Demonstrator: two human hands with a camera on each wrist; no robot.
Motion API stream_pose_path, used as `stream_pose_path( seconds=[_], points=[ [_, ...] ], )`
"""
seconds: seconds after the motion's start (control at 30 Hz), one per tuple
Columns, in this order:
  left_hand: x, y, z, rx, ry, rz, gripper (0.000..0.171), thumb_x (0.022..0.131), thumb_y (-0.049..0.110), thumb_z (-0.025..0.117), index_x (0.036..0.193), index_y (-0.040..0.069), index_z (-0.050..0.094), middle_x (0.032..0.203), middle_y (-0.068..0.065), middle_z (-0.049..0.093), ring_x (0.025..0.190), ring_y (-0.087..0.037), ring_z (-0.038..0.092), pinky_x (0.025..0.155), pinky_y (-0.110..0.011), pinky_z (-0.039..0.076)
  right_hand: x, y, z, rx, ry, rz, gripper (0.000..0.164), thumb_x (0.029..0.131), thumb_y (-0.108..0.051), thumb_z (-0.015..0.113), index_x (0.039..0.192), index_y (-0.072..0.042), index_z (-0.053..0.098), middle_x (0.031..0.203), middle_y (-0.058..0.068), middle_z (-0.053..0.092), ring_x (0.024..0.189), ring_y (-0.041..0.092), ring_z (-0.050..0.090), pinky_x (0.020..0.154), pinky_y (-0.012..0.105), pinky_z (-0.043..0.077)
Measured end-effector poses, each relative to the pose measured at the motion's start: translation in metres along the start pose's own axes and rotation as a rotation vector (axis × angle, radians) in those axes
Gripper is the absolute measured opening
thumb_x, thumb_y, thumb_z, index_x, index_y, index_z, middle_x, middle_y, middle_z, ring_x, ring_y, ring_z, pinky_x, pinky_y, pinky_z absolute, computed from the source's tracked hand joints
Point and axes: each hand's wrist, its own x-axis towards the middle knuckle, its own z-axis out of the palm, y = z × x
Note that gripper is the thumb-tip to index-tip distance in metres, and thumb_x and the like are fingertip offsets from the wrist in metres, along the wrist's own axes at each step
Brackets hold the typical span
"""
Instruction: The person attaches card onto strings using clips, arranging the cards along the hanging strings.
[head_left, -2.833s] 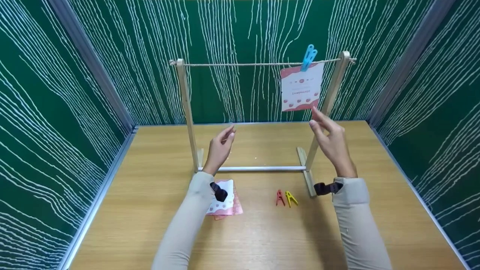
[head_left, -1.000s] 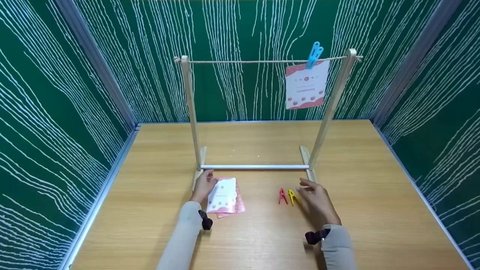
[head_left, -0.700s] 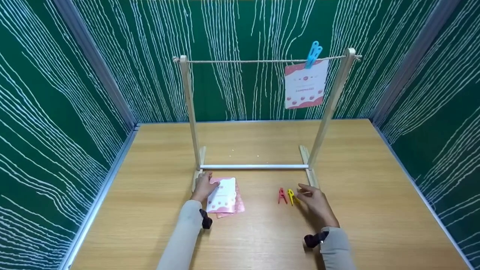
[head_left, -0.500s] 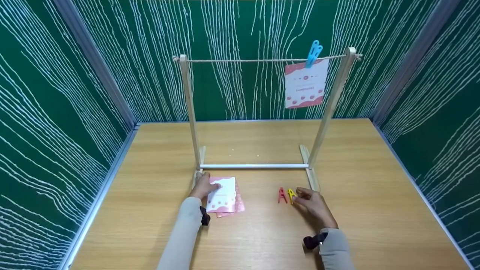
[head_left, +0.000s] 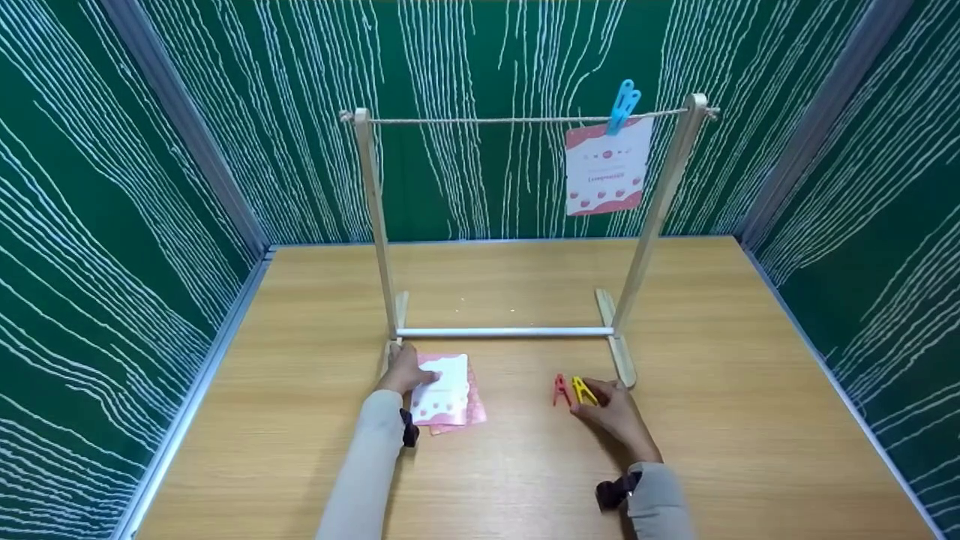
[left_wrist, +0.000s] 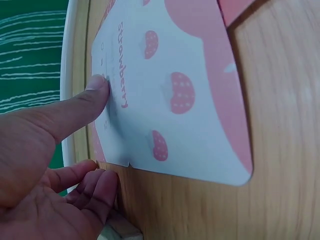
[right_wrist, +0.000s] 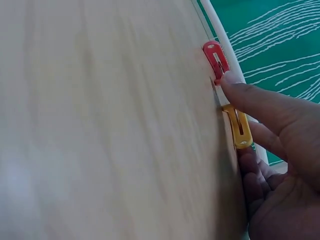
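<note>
In the head view, my left hand [head_left: 405, 369] rests at the left edge of a strawberry-printed card [head_left: 446, 397] lying on a pink card [head_left: 477, 412]. Its thumb [left_wrist: 100, 90] touches the printed face, while the other fingers bend loosely beside the edge. My right hand [head_left: 611, 409] is spread around a yellow clothespin [head_left: 583, 391], thumb on one side and fingers on the other; a firm pinch does not show. Just left of that lies a red clothespin [head_left: 561, 390], close to the thumb tip in the right wrist view.
A wooden frame [head_left: 379, 225] with a cord [head_left: 480, 121] across its top stands behind the hands. From the cord hangs a similar card [head_left: 607, 172], held by a blue clothespin [head_left: 622, 109]. A white bar [head_left: 506, 331] joins the feet. Green walls surround the table [head_left: 300, 315].
Both hands have come down from beside the hanging card to the table. The left thumb has moved onto the card; the right hand has shifted left around the yellow clothespin.
</note>
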Motion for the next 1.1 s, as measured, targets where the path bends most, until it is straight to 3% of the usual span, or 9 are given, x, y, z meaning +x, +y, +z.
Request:
stream_pose_path(
  seconds=[0.13,0.53,0.77,1.0,1.1],
  points=[
    [0.0003,0.0009,0.0017,0.024,0.014,-0.009,0.068,0.074,0.009,0.082,0.122,-0.015,0.041,0.128,-0.030,0.033,0.118,-0.041,0.043,0.108,-0.046,0.036,-0.0001,0.0002,0.0014,-0.033,0.011,-0.004,0.061,0.080,-0.016,0.078,0.133,0.002,0.054,0.110,0.017,0.050,0.105,0.028,0.053,0.100,0.042,0.042],
    [0.0009,0.0000,0.0046,0.046,-0.001,-0.029,0.090,0.075,0.009,0.081,0.139,-0.019,0.024,0.141,-0.037,0.022,0.132,-0.045,0.035,0.113,-0.045,0.030,0.0000,-0.0007,0.0030,-0.067,0.013,0.019,0.060,0.080,-0.017,0.077,0.133,-0.001,0.055,0.110,0.015,0.048,0.102,0.026,0.048,0.090,0.035,0.039],
    [0.0001,-0.0001,0.0048,0.020,0.020,-0.053,0.092,0.074,0.008,0.081,0.141,-0.016,0.024,0.142,-0.036,0.023,0.135,-0.048,0.029,0.115,-0.048,0.026,-0.0011,-0.0018,0.0033,-0.041,0.016,0.031,0.057,0.082,-0.016,0.076,0.133,-0.002,0.055,0.112,0.016,0.051,0.104,0.027,0.050,0.093,0.038,0.040],
    [0.0002,0.0013,0.0074,0.060,0.051,-0.045,0.087,0.072,0.009,0.083,0.136,-0.013,0.029,0.128,-0.031,0.036,0.122,-0.043,0.040,0.108,-0.047,0.036,-0.0022,-0.0002,0.0048,-0.041,0.095,-0.027,0.046,0.078,-0.010,0.077,0.119,0.006,0.062,0.109,0.021,0.057,0.102,0.031,0.056,0.092,0.041,0.045],
    [0.0013,0.0012,0.0082,0.064,0.051,-0.057,0.087,0.073,0.009,0.083,0.137,-0.012,0.029,0.128,-0.031,0.037,0.123,-0.042,0.040,0.108,-0.047,0.035,-0.0016,0.0005,0.0051,-0.044,0.104,-0.004,0.045,0.078,-0.011,0.077,0.116,0.006,0.062,0.110,0.021,0.058,0.102,0.031,0.056,0.090,0.040,0.044]
  ],
)
